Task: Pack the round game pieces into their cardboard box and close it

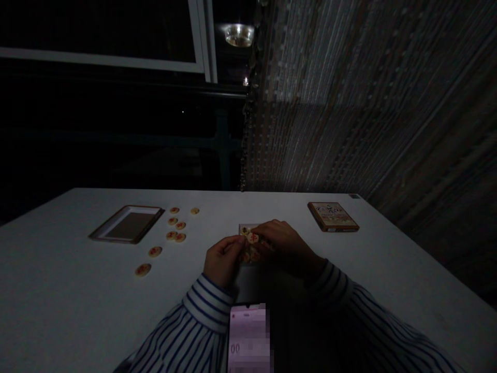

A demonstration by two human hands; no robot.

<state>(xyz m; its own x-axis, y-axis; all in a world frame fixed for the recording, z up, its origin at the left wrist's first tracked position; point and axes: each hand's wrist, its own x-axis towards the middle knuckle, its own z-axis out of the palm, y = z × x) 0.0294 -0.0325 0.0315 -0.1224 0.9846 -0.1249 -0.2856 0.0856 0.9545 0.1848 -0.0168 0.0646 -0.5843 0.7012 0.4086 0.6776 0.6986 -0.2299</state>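
In the middle of the white table, a small pale tray (239, 228) holds several round wooden xiangqi pieces (254, 255). One piece with a red character (252, 238) is tilted up toward me above the others. From the left, my left hand (222, 259) is closed, its thumb and fingertips pinching this piece's edge. My right hand (285, 243) reaches over the tray from the right, fingers curled, its fingertips against the same piece. The right hand hides part of the tray and some of its pieces.
Several loose xiangqi pieces (155, 251) lie left of the tray. An open shallow box half (130, 226) lies farther left. At the right is a printed box (334, 216). A lit phone (248, 336) is close to me, below my hands. A bead curtain (310, 129) hangs behind the table.
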